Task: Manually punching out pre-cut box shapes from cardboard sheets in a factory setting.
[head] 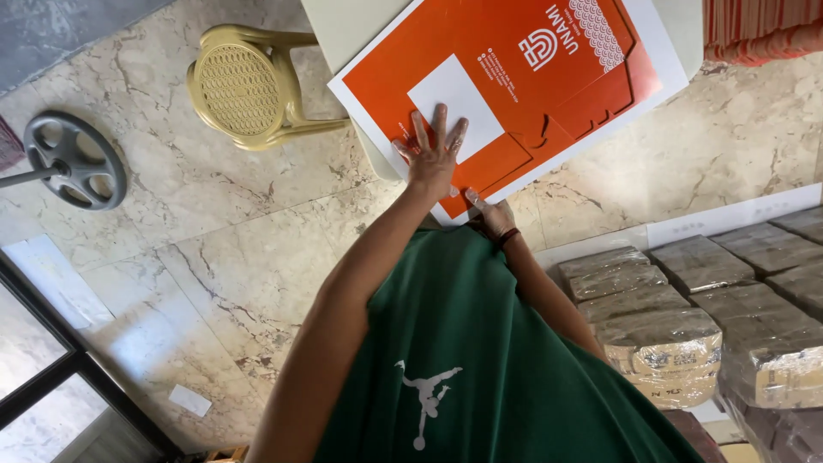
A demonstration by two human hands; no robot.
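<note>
The left hand [435, 153] lies flat with its fingers spread wide, palm pressed down on a large flat orange die-cut cardboard sheet with a white border [549, 94]; it grips nothing, only bears on the surface, the fingertips reaching the edge of a plain white rectangular panel [454, 103] printed into the orange. The right hand [493, 214] sits just beside it at the sheet's near corner, fingers touching the white-bordered edge; whether it pinches the edge or merely rests there cannot be told, since the hand is partly hidden by the person's green shirt. A dark band circles that wrist.

The sheet is smooth and matt, cut with curved tab and slot lines along its lower right side, and it carries white printing and a scalloped white pattern toward its far end. It lies tilted on a pale, smooth-topped table [343, 30], with its near corner hanging past the table's edge over the floor.

To the left of the table stands a pale yellow moulded plastic stool with a round woven-pattern seat [244, 86]. Farther left, a grey metal wheel with round holes [75, 160] rests on the floor. The floor is polished beige marble [214, 231] veined with brown. To the right, near the person, are rows of brick-shaped bundles wrapped in brown paper and clear film [686, 326], packed side by side.
</note>
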